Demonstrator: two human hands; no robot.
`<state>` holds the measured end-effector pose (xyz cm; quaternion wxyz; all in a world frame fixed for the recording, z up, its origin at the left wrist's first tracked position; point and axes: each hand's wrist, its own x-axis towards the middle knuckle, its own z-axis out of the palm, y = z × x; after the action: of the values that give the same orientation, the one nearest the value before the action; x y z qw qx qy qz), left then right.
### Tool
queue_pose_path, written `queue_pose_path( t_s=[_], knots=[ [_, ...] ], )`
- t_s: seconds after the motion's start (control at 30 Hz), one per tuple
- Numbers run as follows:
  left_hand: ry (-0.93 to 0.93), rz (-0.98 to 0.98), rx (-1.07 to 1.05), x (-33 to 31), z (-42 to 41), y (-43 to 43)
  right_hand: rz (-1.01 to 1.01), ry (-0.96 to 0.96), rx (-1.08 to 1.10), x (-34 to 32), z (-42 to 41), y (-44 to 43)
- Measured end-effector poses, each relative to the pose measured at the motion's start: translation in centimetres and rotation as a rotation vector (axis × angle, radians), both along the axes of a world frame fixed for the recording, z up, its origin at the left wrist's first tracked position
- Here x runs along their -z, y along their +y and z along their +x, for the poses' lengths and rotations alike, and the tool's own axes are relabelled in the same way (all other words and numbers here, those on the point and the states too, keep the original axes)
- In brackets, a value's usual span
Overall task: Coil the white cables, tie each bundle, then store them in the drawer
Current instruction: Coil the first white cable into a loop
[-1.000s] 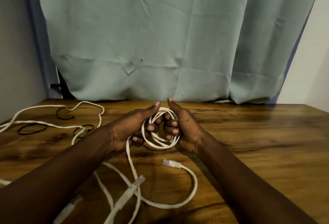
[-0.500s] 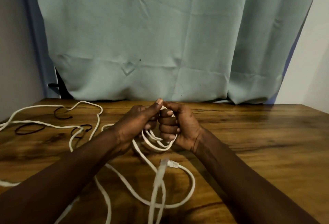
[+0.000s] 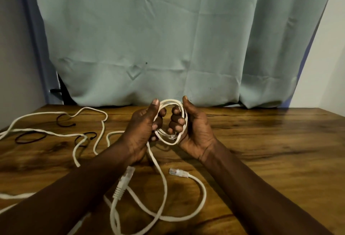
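Observation:
A small coil of white cable [image 3: 172,104] stands upright between my hands, just above the wooden table [image 3: 270,141]. My left hand [image 3: 143,130] grips its left side, thumb up. My right hand [image 3: 194,130] holds the right side, fingers curled through the loop. The loose tail runs down from my left hand across the table. One plug [image 3: 178,172] lies below my right wrist, and another plug [image 3: 123,182] lies beside my left forearm. More white cable [image 3: 78,112] snakes over the left of the table.
Three black ties lie at the left: one [image 3: 29,137] near the edge, one [image 3: 64,120] further back, one [image 3: 87,135] under the white cable. A pale green curtain [image 3: 168,38] hangs behind the table. No drawer is in view.
My hands came together with thumbs touching, then parted again. The coil is held higher and open as a loop. The second plug has been drawn up beside my left forearm.

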<state>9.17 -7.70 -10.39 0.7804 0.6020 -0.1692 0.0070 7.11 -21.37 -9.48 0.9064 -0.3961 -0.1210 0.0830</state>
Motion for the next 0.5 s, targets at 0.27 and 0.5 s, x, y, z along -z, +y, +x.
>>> queue_pose_path(
  t_s=[0.27, 0.5],
  knots=[
    [0.085, 0.071, -0.038, 0.3, -0.5, -0.2, -0.08, 0.088, 0.274, 0.2, 0.3, 1.7],
    [0.17, 0.125, 0.173, -1.3, 0.3, 3.0, 0.211, 0.075, 0.199, -1.4, 0.6, -2.7]
  ],
)
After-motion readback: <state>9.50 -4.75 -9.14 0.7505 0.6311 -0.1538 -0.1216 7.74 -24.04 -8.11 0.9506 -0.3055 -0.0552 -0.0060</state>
